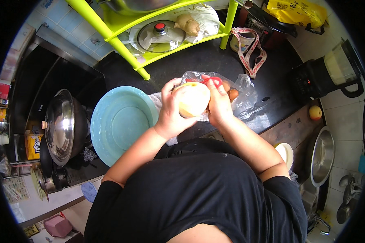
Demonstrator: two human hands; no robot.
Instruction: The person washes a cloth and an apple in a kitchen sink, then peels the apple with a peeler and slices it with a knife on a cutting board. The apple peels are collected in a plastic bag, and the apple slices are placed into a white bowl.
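Observation:
My left hand [170, 109] cups a large, round, pale-yellow fruit [194, 101], mostly peeled, like an apple or pear. A little yellow skin shows near its top. My right hand [220, 103] is closed around a small red-handled peeler [215, 82] at the fruit's right side, the thumb over the handle. The peeler's blade is hidden by the fruit and fingers. Just beyond both hands lies a clear plastic bag [243, 95] with a few brown eggs [232, 94] in or beside it.
A light-blue basin [123, 121] stands left of my hands, with a lidded wok [63, 127] on the stove farther left. Ahead is a lime-green rack [150, 62]. On the right are a blender [330, 73], an apple [315, 112], a white bowl [286, 154] and a steel basin [323, 156].

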